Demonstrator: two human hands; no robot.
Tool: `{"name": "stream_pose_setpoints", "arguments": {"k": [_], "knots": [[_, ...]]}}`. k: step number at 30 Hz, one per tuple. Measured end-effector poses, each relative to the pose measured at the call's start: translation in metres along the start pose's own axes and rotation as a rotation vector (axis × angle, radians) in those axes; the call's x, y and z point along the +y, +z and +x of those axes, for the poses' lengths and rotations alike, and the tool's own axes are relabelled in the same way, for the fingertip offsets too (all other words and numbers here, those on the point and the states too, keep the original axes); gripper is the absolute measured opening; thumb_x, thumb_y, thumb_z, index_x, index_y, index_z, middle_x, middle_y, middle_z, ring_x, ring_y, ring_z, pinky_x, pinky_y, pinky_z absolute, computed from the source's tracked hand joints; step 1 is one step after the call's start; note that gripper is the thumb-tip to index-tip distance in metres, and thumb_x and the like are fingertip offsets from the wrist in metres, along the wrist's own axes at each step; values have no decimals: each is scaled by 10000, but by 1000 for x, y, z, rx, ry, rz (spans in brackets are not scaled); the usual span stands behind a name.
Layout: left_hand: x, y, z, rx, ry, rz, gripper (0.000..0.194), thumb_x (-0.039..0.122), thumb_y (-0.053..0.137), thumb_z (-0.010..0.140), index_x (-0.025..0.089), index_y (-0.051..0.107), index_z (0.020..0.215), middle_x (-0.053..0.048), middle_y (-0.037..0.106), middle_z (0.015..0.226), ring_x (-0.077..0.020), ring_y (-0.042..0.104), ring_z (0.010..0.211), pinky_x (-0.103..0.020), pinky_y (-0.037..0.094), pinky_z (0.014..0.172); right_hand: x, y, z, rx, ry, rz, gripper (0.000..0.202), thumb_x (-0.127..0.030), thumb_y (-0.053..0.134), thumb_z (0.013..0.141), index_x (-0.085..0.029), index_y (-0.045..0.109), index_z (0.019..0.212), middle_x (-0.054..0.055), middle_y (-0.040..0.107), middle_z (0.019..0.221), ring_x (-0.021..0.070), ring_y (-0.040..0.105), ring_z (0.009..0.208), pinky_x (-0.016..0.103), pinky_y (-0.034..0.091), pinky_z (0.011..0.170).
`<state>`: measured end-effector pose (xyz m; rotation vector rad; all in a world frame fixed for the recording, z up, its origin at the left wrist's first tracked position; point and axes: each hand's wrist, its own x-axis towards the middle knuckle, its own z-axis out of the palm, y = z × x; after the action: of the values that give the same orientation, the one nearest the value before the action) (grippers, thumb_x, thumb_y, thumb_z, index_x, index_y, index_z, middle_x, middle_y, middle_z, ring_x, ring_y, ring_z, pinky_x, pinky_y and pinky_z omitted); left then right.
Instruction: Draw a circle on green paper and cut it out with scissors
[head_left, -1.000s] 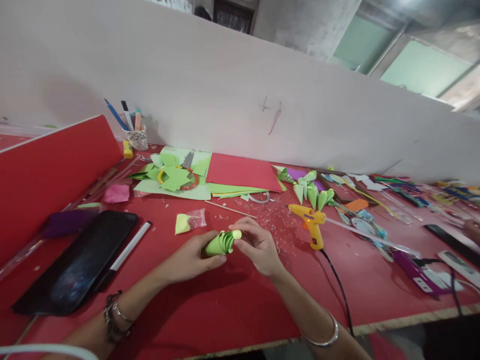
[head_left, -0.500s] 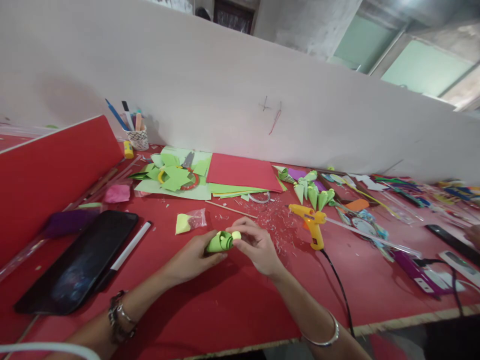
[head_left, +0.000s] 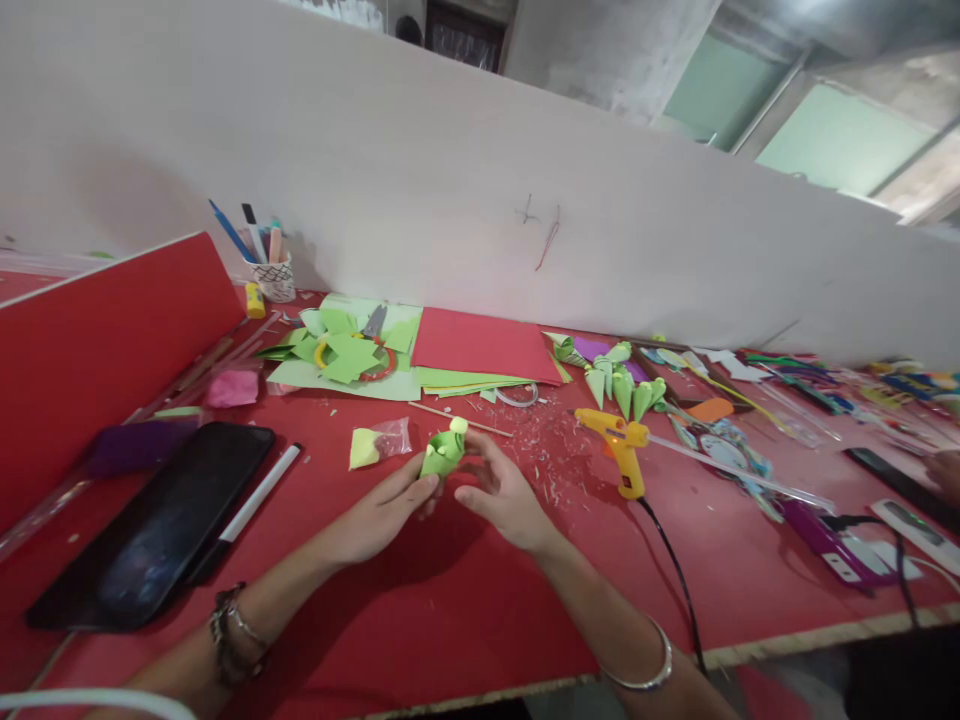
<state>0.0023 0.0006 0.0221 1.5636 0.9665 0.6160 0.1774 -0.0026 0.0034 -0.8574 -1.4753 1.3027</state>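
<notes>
My left hand [head_left: 386,510] is closed around a rolled green paper cone [head_left: 442,455], thumb on the near side. A pale yellow ball [head_left: 459,426] sits at the cone's upper right edge. Beside the cone, my right hand [head_left: 506,495] has its thumb and fingers apart; whether a fingertip behind the cone touches it is hidden. Just beyond my left hand lies a small clear packet with a yellow piece [head_left: 365,448]. A thin wooden stick [head_left: 480,424] rests behind the cone.
A yellow glue gun [head_left: 622,445] with a black cord lies to the right, near several green paper cones [head_left: 622,385]. Scissors [head_left: 375,322] and green cut-outs lie at the back. A black phone [head_left: 165,520] and white marker [head_left: 262,490] are left. Another person's hand [head_left: 943,470] shows far right.
The cone has tilted upward, bringing the yellow ball from its right side to its top. My right fingers have let go of the ball and spread apart.
</notes>
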Motion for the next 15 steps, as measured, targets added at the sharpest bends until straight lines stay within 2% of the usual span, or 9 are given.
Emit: {"name": "stream_pose_setpoints", "arguments": {"k": [3, 6, 9, 12, 15], "knots": [[-2, 2, 4, -25, 74, -26, 378, 434, 386, 845, 179, 486, 1105, -63, 604, 1007, -182, 535, 945, -330, 415, 864, 2, 4, 0, -56, 72, -31, 411, -334, 648, 710, -239, 526, 1091, 62, 520, 1097, 193, 531, 999, 368, 442, 882], [-3, 5, 8, -30, 117, -79, 430, 434, 487, 790, 177, 469, 1135, -86, 572, 1121, -210, 499, 1052, -346, 392, 903, 0, 7, 1, -29, 109, -54, 294, -305, 624, 726, -227, 569, 1004, 44, 559, 1025, 185, 541, 977, 358, 448, 873], [-4, 7, 9, -71, 103, -95, 346, 410, 517, 775, 133, 555, 978, -96, 625, 993, -212, 559, 931, -347, 424, 845, -2, 8, 2, -6, 105, -16, 227, -299, 612, 726, -223, 580, 937, 30, 570, 962, 173, 563, 887, 319, 497, 751], [-6, 7, 9, -115, 101, -62, 297, 390, 489, 797, 112, 586, 835, -77, 648, 818, -190, 582, 792, -332, 446, 772, 0, 8, 3, 13, 133, 72, 210, -308, 610, 720, -218, 547, 898, 3, 576, 805, 146, 577, 725, 285, 505, 626], [-8, 8, 8, -78, 122, 70, 281, 371, 454, 817, 124, 581, 861, -53, 644, 798, -176, 573, 742, -300, 450, 701, 2, 10, 2, 91, 136, 81, 263, -293, 645, 678, -211, 513, 890, -3, 584, 795, 144, 581, 734, 294, 498, 685]]}}
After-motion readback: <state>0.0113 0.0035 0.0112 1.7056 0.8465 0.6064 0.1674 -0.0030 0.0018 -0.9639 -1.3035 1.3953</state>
